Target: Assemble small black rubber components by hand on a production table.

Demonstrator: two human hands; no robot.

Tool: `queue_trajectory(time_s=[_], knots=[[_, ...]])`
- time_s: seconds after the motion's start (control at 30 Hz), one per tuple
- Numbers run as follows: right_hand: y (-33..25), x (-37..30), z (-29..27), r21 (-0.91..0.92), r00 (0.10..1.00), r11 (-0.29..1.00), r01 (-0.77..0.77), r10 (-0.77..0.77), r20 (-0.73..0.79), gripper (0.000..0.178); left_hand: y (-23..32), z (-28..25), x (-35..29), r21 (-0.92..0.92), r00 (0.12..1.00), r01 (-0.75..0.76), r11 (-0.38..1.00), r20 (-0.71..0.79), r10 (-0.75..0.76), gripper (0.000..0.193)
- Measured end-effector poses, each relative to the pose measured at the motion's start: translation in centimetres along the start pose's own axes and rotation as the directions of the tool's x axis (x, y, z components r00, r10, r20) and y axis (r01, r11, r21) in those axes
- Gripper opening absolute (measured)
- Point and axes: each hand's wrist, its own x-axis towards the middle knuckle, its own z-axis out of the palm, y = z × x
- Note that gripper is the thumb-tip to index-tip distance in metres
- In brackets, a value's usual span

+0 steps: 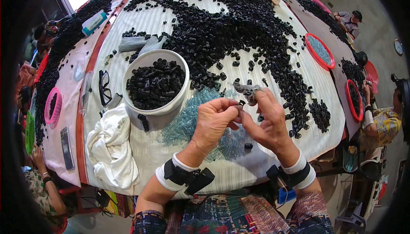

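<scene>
Over a loose pile of pale blue-grey small springs [183, 120], my two hands meet at a small black plastic part [241, 103]. My left hand [215, 118] pinches it between thumb and forefinger. My right hand [269, 120] closes in from the other side, its thumb against the part. A crumpled grey patterned wrap [247, 90] sits about the raised right forefinger. Fingers partly hide what lies between them. Left of my hands stands a white bowl [186, 86] full of black plastic pieces [156, 80].
A large heap of black pieces [226, 24] spreads across the white-covered table [316, 148]. A knotted white cloth [112, 148], black glasses [103, 88] and a phone [67, 148] lie left. A red basket [308, 41] holds springs. Other people work at both sides.
</scene>
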Motion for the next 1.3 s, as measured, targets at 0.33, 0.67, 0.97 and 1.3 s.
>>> queue_trajectory(time_s=[0.33,0.67,0.97,1.3], knots=[[1.1,-0.7,1.5,-0.257,0.989,0.955,0.147,-0.151,0.002,0.038,0.2,-0.1,-0.1,-0.184,0.996,0.072,0.980,0.066,-0.061,0.013],[1.0,-0.7,0.9,-0.333,0.987,0.929,0.159,-0.158,0.029,0.028,-0.1,0.0,-0.2,-0.080,0.994,0.103,0.991,0.052,-0.099,0.014],[1.4,-1.1,0.7,-0.258,0.982,0.948,0.187,-0.173,0.076,0.023,0.0,-0.2,-0.1,0.037,0.990,0.126,0.991,0.062,-0.128,0.014],[1.4,-0.8,0.1,-0.233,0.990,0.963,0.132,-0.141,-0.023,0.024,0.7,0.2,-0.3,-0.085,0.975,0.177,0.980,0.152,-0.163,0.020]])
